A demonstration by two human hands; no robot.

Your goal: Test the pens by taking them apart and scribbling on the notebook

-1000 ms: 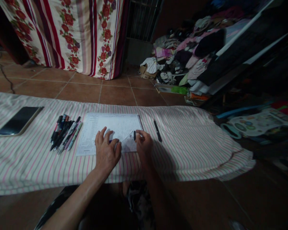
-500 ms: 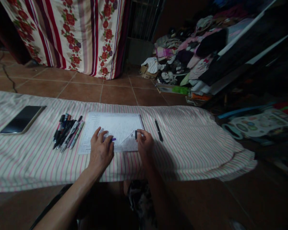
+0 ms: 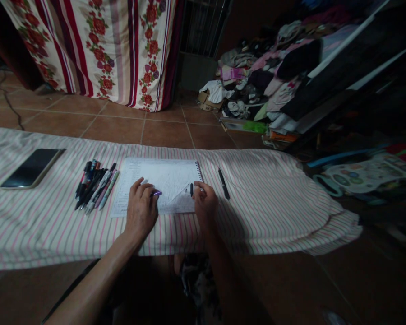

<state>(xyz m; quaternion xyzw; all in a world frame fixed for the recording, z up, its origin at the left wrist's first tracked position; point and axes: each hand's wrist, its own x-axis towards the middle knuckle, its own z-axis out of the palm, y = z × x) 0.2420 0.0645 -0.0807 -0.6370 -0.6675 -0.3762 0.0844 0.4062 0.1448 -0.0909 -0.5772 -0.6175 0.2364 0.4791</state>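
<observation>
An open spiral notebook with a pale page lies on the striped cloth. Over its left half is my left hand, thumb and fingers closed on a small purple pen piece. My right hand rests at the notebook's lower right edge and pinches a short black pen piece. Between the hands, a thin pale stick-like thing slants across the page, with a small dark bit near its upper end. A black pen lies to the right of the notebook.
A bunch of several pens lies left of the notebook. Farther left is a phone. The striped cloth covers the low surface. Beyond are a tiled floor, a floral curtain and a heap of clothes.
My left fingers have drawn in around the purple piece, which has shifted slightly left and up and tilted. My right hand stays almost in place with the black piece.
</observation>
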